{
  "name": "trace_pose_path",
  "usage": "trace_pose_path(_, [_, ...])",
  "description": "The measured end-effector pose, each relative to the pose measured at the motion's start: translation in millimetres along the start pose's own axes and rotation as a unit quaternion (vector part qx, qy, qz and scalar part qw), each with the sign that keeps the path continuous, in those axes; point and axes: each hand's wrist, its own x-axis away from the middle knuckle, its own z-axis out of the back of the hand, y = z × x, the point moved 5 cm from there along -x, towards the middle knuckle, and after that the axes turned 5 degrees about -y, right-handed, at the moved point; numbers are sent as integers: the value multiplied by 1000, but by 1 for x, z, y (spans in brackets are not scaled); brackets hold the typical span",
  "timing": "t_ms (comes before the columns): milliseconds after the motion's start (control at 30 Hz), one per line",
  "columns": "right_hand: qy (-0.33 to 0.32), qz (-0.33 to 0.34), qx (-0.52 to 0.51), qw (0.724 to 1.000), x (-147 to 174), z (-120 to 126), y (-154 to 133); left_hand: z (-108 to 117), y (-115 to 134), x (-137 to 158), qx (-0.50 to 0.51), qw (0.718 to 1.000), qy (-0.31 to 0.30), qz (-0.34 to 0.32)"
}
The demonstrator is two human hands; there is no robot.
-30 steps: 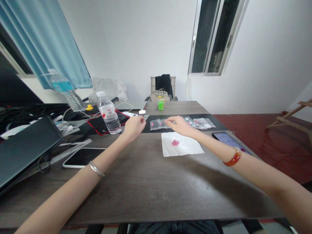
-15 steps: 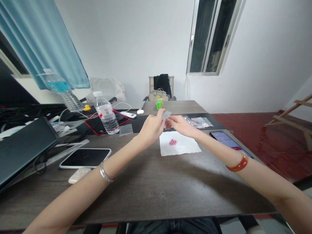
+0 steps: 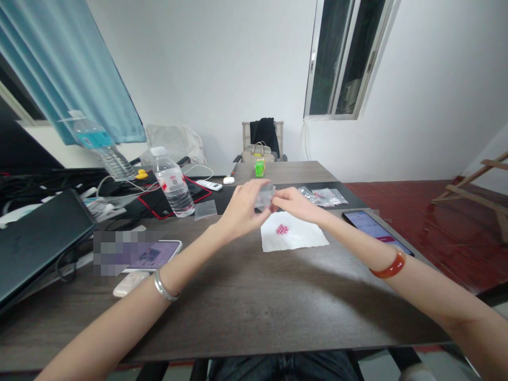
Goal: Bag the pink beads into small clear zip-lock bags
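My left hand (image 3: 244, 205) is closed round a small clear plastic bag (image 3: 265, 197), with the thumb below and the fingers above. At the bag's right edge my right hand (image 3: 293, 203) has its fingertips pinched together. Both hands are raised over the far part of the desk. Just below them lies a white paper sheet (image 3: 304, 241) with a cluster of small pink bead-like pieces (image 3: 282, 229) on it. Whether the held bag has anything inside is too blurred to tell.
Clear packets (image 3: 325, 197) lie beyond my right hand, and a phone (image 3: 375, 232) is at the right edge. To the left are a flat clear bag (image 3: 205, 209), a water bottle (image 3: 173, 182), another phone (image 3: 159, 255), a white case (image 3: 130, 284) and a dark laptop (image 3: 43, 243).
My left hand has opened up somewhat round the clear bag, so more of it shows between thumb and fingers. My right hand has hardly moved. The left phone's screen has lit up.
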Motion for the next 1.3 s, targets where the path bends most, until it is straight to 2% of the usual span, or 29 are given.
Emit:
trace_pose_path(67, [-31, 10, -12, 999, 0, -2, -1, -5, 5, 5, 15, 999, -41, -28])
trace_pose_path(133, [-64, 14, -20, 998, 3, -4, -2, -12, 7, 10, 38, 997, -67, -27])
trace_pose_path(233, [-83, 7, -25, 996, 8, -6, -2, -19, 4, 18, 72, 996, -59, -3])
trace_pose_path(367, [-63, -3, -71, 995, 16, -9, 3, -24, -2, 27, 89, 995, -21, 32])
trace_pose_path(600, [3, -1, -146, 989, 23, -13, 17, -32, 0, 39, 68, 995, -2, 71])
trace_pose_path(700, [8, 2, -169, 986, 27, -15, 19, -37, 2, 42, 53, 995, 12, 78])
trace_pose_path(933, [-3, 15, -33, 999, 31, -14, 17, -42, 1, 47, 24, 997, 16, 65])
trace_pose_path(1067, [-28, 16, -25, 999, 31, -18, 19, -44, 3, 48, 15, 998, 6, 55])
trace_pose_path(1200, [-24, -19, -54, 998, 32, -22, 19, -44, 3, 48, 19, 998, 5, 58])
trace_pose_path(1300, [-33, -5, -58, 998, 33, -24, 15, -44, 3, 48, 31, 998, 8, 57])
